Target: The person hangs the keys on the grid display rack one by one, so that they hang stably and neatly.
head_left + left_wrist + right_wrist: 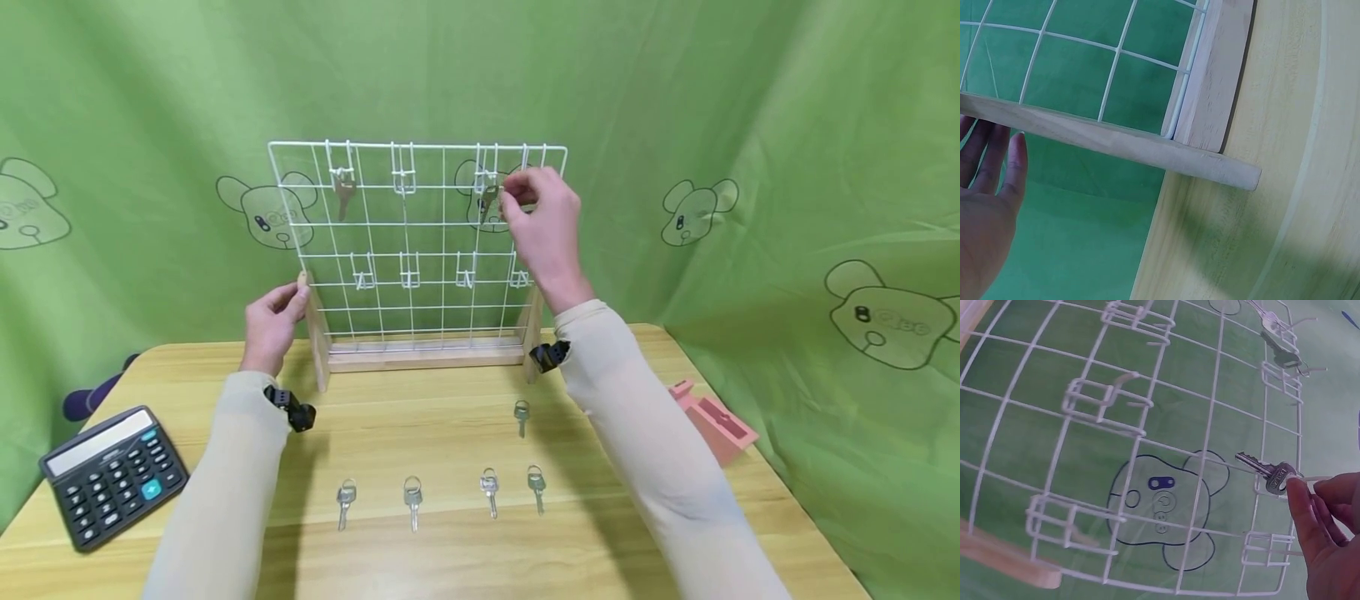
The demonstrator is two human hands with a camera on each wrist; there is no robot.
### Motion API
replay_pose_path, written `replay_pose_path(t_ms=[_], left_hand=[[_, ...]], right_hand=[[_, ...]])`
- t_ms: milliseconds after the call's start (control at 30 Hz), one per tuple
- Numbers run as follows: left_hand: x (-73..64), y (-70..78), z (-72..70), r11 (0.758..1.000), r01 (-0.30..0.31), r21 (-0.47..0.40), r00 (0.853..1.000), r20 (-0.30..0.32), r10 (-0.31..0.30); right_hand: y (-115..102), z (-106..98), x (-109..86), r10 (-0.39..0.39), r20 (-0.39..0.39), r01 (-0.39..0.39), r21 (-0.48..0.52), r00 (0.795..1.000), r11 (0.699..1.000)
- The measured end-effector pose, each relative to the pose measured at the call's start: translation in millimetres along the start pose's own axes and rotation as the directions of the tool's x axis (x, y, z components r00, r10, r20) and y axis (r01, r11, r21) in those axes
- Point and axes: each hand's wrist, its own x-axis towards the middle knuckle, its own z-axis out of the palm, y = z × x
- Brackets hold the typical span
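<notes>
My right hand (547, 221) pinches near the ring end of a silver key (1270, 475) at the third upper hook of a white wire grid rack (443, 223). The key's blade points down beside the wires; whether its ring is around the hook is hidden by my fingertips. My left hand (272, 325) holds the upper end of the rack's left wooden post (1097, 137), with some fingers behind it. One key (345, 196) hangs on the first upper hook, and another key (1282, 353) on the second. The lower hooks (363, 279) carry no keys.
Several keys with rings lie on the wooden table: one key (522, 417) nearer the rack, others such as this key (413, 500) in a front row. A black calculator (112, 475) lies at left. A pink object (720, 429) stands beside my right forearm. A green curtain (675, 100) hangs behind.
</notes>
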Motion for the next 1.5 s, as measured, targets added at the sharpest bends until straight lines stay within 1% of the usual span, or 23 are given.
replay_pose_path(t_ms=[67,133,233,333,433,567,667,800,867,1000,1067,1133,1367,1500], left_hand=[[0.4,-0.8,0.0,1.000,-0.010,-0.003,1.000,0.001,0.010],[1.0,-1.4,-0.2,1.000,-0.015,-0.010,1.000,0.000,0.015],[0.8,-1.4,-0.1,1.000,-0.016,-0.010,1.000,-0.003,0.016],[0.2,-0.9,0.3,1.000,-0.016,-0.017,1.000,-0.007,0.016],[-0.8,0.2,0.7,0.999,-0.013,-0.053,1.000,-0.007,0.012],[-1.9,1.2,-0.2,0.993,0.008,-0.118,1.000,-0.006,-0.009],[-2.4,0.9,-1.7,0.993,0.015,-0.113,1.000,-0.004,-0.016],[-2.5,0.9,-3.1,0.994,0.022,-0.106,1.000,-0.003,-0.022],[-2.1,1.1,-3.3,0.992,0.028,-0.122,1.000,-0.002,-0.029],[-1.0,0.9,-2.5,0.995,0.017,-0.102,1.000,0.006,-0.016],[-0.2,1.1,-1.8,0.994,0.013,-0.107,1.000,0.011,-0.012],[0.3,1.0,-1.2,0.995,0.008,-0.095,1.000,0.010,-0.007],[1.2,0.4,-0.8,0.997,0.002,-0.083,1.000,0.012,-0.001],[0.4,1.3,-0.6,0.995,0.004,-0.100,1.000,0.016,-0.003]], right_hand=[[4.1,-0.8,-5.8,-0.032,0.017,0.032,-0.026,0.999,0.999],[8.6,-1.6,-12.3,-0.048,0.052,0.050,-0.036,0.997,0.998],[14.3,-3.6,-23.3,-0.044,0.131,0.046,-0.017,0.990,0.999],[19.7,-6.3,-35.3,-0.043,0.214,0.042,0.007,0.976,0.999],[24.9,-9.0,-46.2,-0.052,0.268,0.047,0.026,0.962,0.999],[31.6,-12.3,-57.8,-0.048,0.309,0.041,0.028,0.950,0.999],[36.4,-14.7,-65.5,-0.021,0.346,0.016,0.018,0.938,1.000],[46.5,-17.0,-74.6,0.048,0.394,-0.054,0.003,0.918,0.999],[52.8,-18.3,-79.2,0.086,0.417,-0.093,-0.003,0.905,0.996],[65.4,-21.2,-88.9,0.146,0.465,-0.157,-0.014,0.873,0.987],[70.4,-22.5,-93.3,0.171,0.484,-0.181,-0.027,0.858,0.983],[74.6,-23.4,-97.0,0.189,0.500,-0.197,-0.037,0.845,0.980],[87.1,-26.0,-107.2,0.214,0.533,-0.212,-0.066,0.818,0.975],[94.9,-28.6,-114.7,0.233,0.568,-0.220,-0.093,0.789,0.971]])
